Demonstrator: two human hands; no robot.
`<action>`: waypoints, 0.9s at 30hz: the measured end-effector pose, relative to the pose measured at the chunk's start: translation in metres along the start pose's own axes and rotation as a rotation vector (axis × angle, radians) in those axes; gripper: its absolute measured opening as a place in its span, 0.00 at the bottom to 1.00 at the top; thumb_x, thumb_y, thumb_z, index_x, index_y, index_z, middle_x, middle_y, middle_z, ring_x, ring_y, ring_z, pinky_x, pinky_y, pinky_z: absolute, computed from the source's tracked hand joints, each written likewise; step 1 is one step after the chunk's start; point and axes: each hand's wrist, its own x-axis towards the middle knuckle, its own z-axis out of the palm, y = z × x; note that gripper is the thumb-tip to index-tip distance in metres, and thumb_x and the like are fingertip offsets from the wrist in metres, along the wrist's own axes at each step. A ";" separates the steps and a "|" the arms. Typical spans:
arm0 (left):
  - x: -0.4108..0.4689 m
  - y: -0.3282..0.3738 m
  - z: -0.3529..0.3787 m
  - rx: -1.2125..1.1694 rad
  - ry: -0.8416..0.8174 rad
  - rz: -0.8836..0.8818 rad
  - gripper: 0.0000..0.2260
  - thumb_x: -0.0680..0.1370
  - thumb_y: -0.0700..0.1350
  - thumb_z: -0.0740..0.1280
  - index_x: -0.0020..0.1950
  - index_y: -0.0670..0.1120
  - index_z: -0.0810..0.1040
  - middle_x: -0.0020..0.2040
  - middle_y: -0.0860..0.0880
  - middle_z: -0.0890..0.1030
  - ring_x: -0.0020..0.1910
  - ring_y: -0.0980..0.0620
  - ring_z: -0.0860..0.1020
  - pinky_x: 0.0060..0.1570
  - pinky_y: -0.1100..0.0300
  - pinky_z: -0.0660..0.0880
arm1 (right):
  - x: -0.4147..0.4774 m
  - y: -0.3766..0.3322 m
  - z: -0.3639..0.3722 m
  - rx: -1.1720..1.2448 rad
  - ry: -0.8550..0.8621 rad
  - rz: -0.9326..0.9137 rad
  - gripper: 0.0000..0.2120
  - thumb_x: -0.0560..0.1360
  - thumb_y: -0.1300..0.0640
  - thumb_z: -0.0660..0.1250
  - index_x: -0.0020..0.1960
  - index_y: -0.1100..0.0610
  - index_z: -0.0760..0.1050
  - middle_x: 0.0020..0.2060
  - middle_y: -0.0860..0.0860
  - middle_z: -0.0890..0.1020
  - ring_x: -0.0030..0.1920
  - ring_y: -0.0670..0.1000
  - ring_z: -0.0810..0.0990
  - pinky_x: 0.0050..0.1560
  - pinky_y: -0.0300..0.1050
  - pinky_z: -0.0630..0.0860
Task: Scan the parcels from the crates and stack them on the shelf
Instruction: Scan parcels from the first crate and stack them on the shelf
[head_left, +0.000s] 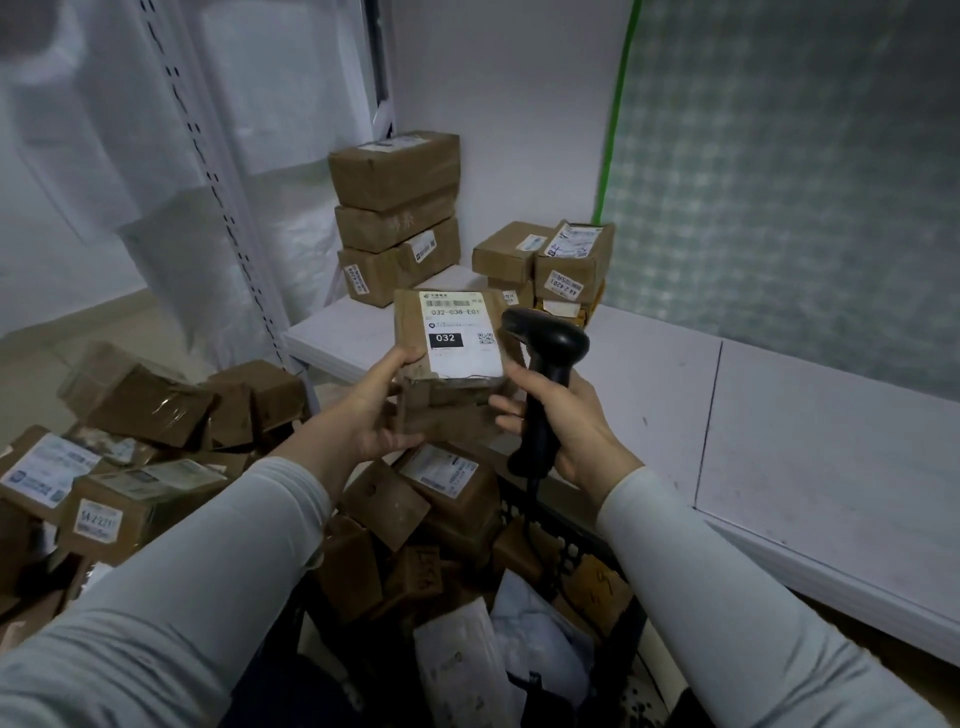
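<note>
White shelf ahead: your left hand grips the brown cardboard parcel, right hand wraps the black scanner; edge grip could slip

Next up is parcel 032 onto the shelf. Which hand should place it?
Left, probably. The left hand grips the parcel by its left edge, while the right hand is wrapped round the scanner handle. The shelf lies straight ahead of both.

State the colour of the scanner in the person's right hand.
The scanner is black, seen best in the head view.
</note>
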 end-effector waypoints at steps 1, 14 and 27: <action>0.007 0.003 0.001 -0.017 -0.005 -0.017 0.25 0.70 0.58 0.70 0.59 0.44 0.74 0.54 0.40 0.77 0.50 0.43 0.78 0.38 0.52 0.80 | 0.010 0.001 0.004 -0.016 0.006 -0.010 0.18 0.74 0.60 0.72 0.62 0.58 0.74 0.51 0.55 0.83 0.49 0.55 0.85 0.42 0.44 0.83; 0.103 0.055 -0.005 -0.060 0.187 0.080 0.16 0.75 0.56 0.66 0.56 0.47 0.78 0.45 0.47 0.80 0.46 0.48 0.77 0.34 0.58 0.77 | 0.131 0.013 0.055 -0.224 -0.023 -0.005 0.18 0.74 0.57 0.72 0.62 0.57 0.75 0.51 0.53 0.82 0.49 0.50 0.80 0.50 0.43 0.78; 0.185 0.067 -0.002 0.887 0.589 0.782 0.17 0.80 0.47 0.63 0.69 0.48 0.73 0.76 0.40 0.57 0.74 0.39 0.54 0.73 0.47 0.55 | 0.179 0.030 0.050 -0.218 -0.024 -0.009 0.06 0.73 0.64 0.70 0.48 0.57 0.76 0.37 0.52 0.77 0.40 0.50 0.77 0.41 0.41 0.72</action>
